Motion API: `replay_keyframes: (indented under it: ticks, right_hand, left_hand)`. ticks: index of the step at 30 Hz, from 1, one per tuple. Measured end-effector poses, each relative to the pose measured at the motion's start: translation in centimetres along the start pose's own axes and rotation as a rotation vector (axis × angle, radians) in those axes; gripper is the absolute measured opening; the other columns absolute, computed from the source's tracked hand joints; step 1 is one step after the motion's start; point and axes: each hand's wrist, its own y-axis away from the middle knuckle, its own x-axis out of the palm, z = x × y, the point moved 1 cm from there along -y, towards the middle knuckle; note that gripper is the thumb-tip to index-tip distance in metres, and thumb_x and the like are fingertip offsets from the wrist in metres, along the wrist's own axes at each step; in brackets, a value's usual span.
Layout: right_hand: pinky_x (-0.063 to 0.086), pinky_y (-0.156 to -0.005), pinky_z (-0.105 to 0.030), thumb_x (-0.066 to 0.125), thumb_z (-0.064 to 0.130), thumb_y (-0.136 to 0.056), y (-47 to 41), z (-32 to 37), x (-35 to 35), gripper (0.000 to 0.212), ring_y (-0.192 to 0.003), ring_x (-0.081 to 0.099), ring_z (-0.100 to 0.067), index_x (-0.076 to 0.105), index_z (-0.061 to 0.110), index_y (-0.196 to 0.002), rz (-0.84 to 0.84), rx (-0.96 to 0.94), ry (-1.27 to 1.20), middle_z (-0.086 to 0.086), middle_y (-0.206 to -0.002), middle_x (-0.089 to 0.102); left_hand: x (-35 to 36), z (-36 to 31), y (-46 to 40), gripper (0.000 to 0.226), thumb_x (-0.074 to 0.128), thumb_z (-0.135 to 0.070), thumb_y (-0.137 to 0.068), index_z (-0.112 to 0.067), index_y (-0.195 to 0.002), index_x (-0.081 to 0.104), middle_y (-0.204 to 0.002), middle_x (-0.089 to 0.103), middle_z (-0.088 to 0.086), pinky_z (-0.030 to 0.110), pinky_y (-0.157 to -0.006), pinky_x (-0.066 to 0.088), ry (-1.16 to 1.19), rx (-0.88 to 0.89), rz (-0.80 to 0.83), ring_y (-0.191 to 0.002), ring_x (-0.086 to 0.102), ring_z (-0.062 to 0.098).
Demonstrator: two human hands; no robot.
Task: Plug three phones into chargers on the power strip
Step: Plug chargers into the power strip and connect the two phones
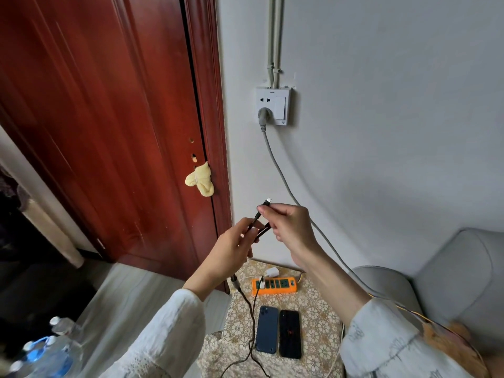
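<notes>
Both hands are raised in front of the wall, holding a dark charging cable (252, 301). My right hand (289, 227) pinches the cable just below its silver connector tip (268, 199). My left hand (231, 248) grips the cable lower down. The cable hangs to an orange power strip (274, 286) on a small patterned table (316, 323), where a white plug (261, 282) sits in the strip's left end. A white charger (272, 272) lies behind the strip. Two phones lie face down in front of it: a blue one (267, 332) and a black one (290, 334).
The strip's grey cord (281, 175) runs up to a white wall socket (273, 105). A red wooden door (109, 126) with a yellow cloth (200, 179) stands left. A grey sofa (450, 282) is at right. Water bottles (46, 353) stand at bottom left.
</notes>
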Motion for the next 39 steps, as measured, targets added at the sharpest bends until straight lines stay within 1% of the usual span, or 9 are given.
replay_keyframes:
  ticks: [6, 12, 15, 25, 30, 32, 35, 37, 39]
  right_hand:
    - [0.019, -0.037, -0.018, 0.067, 0.027, -0.082, 0.1, -0.1, -0.6, 0.019, -0.038, 0.021, -0.007, 0.073, 0.009, -0.086, 0.227, 0.080, -0.020, 0.013, -0.041, 0.027]
    - [0.028, -0.040, -0.020, 0.060, 0.024, -0.087, -0.1, -2.3, -0.7, 0.024, -0.040, 0.034, -0.009, 0.070, 0.003, -0.084, 0.198, 0.141, 0.019, 0.007, -0.043, 0.042]
    - [0.037, -0.041, -0.018, 0.056, 0.025, -0.088, 0.1, -5.8, -1.2, 0.024, -0.039, 0.043, -0.006, 0.072, 0.008, -0.083, 0.154, 0.240, 0.030, 0.006, -0.046, 0.051]
    - [0.048, -0.057, -0.024, 0.049, 0.017, -0.093, 0.8, -30.5, 0.4, 0.021, -0.060, 0.055, -0.014, 0.064, 0.004, -0.101, 0.177, 0.768, 0.277, -0.005, -0.072, 0.061]
    - [0.050, -0.089, -0.051, 0.047, 0.021, -0.093, 0.9, -42.9, 3.3, 0.033, -0.079, 0.054, -0.025, 0.059, -0.006, -0.106, 0.270, 0.858, 0.493, -0.012, -0.084, 0.055]
    - [0.048, -0.090, -0.047, 0.047, 0.024, -0.092, 0.9, -46.7, 4.6, 0.030, -0.082, 0.050, -0.025, 0.059, -0.003, -0.095, 0.315, 0.877, 0.573, -0.011, -0.087, 0.051]
    - [0.038, -0.074, -0.030, 0.047, 0.031, -0.092, 1.0, -50.4, 6.8, 0.028, -0.086, 0.047, -0.023, 0.046, 0.011, -0.072, 0.300, 0.874, 0.756, -0.016, -0.097, 0.051]
    - [0.042, -0.084, -0.036, 0.051, 0.035, -0.090, 1.2, -51.4, 8.0, 0.039, -0.101, 0.051, -0.033, 0.054, -0.003, -0.097, 0.205, 0.872, 0.849, -0.022, -0.120, 0.050]
    - [0.039, -0.096, -0.042, 0.056, 0.038, -0.087, 1.2, -51.5, 8.9, 0.059, -0.118, 0.041, -0.039, 0.044, -0.008, -0.121, 0.133, 0.859, 0.923, -0.024, -0.133, 0.036]
  left_hand:
    - [-0.9, 0.1, 0.4, 0.034, 0.046, -0.027, -0.093, -0.030, -0.061, 0.056, -0.071, 0.053, -0.011, 0.010, -0.065, 0.038, 0.042, -0.027, -0.098, -0.068, 0.051, 0.000]
    - [0.1, 3.1, 1.1, 0.023, 0.043, -0.009, -0.095, -0.012, -0.088, 0.064, -0.059, 0.049, -0.003, 0.011, -0.047, 0.034, 0.189, -0.155, -0.138, -0.044, 0.041, 0.002]
    - [1.0, 6.8, 2.4, 0.023, 0.042, -0.008, -0.094, -0.018, -0.092, 0.063, -0.059, 0.048, -0.004, 0.010, -0.043, 0.030, 0.154, -0.287, -0.182, -0.042, 0.037, 0.001]
    - [9.1, 23.9, 9.0, 0.018, 0.047, -0.007, -0.092, 0.001, -0.099, 0.062, -0.057, 0.054, 0.001, 0.008, -0.041, 0.032, 0.164, -0.679, -0.231, -0.041, 0.042, 0.005]
    - [14.0, 31.6, 11.6, 0.017, 0.044, -0.004, -0.093, 0.004, -0.099, 0.058, -0.062, 0.059, 0.003, 0.007, -0.043, 0.035, 0.236, -0.792, -0.159, -0.040, 0.048, 0.001]
    - [15.2, 34.0, 12.4, 0.017, 0.044, -0.006, -0.093, 0.000, -0.099, 0.059, -0.064, 0.060, 0.001, 0.007, -0.041, 0.035, 0.239, -0.831, -0.146, -0.041, 0.048, 0.000]
    - [16.0, 36.5, 13.3, 0.017, 0.044, -0.008, -0.094, -0.004, -0.098, 0.059, -0.066, 0.061, 0.001, 0.006, -0.039, 0.033, 0.252, -0.882, -0.125, -0.042, 0.048, -0.001]
    - [15.9, 37.7, 13.7, 0.017, 0.043, -0.008, -0.094, -0.003, -0.098, 0.059, -0.066, 0.060, 0.002, 0.006, -0.042, 0.034, 0.266, -0.907, -0.123, -0.043, 0.047, -0.001]
    - [15.6, 38.6, 14.1, 0.016, 0.043, -0.009, -0.094, -0.005, -0.099, 0.059, -0.066, 0.061, 0.002, 0.008, -0.042, 0.034, 0.276, -0.940, -0.130, -0.043, 0.047, -0.001]
